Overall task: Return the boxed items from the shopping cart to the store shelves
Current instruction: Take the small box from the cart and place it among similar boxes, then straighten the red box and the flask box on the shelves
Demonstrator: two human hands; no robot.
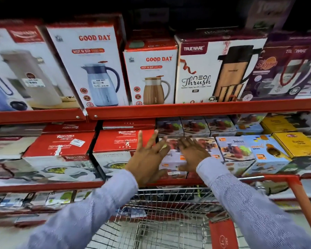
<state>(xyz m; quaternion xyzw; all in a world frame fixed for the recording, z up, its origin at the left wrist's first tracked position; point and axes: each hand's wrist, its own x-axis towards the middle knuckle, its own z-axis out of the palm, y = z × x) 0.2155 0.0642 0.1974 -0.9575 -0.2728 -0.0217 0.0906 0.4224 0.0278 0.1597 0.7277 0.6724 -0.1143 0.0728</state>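
A white juicer box point(172, 159) with fruit pictures sits at the front of the middle shelf point(43, 187). My left hand point(147, 159) is spread open, fingers apart, at the box's left side. My right hand point(192, 153) lies flat with fingers apart on the box's top and right part. Neither hand closes around it. More juicer boxes point(237, 148) stand to its right and behind it. The wire shopping cart point(165, 209) with a red handle point(303, 200) stands below my arms; the part of its basket in view shows no box.
Red and white casserole boxes point(113, 146) stand left of the juicer box. Blue point(266, 151) and yellow boxes point(298, 144) stand to the right. The upper shelf point(187, 109) holds tall flask boxes point(151, 72). A lower shelf holds small packets point(48, 198).
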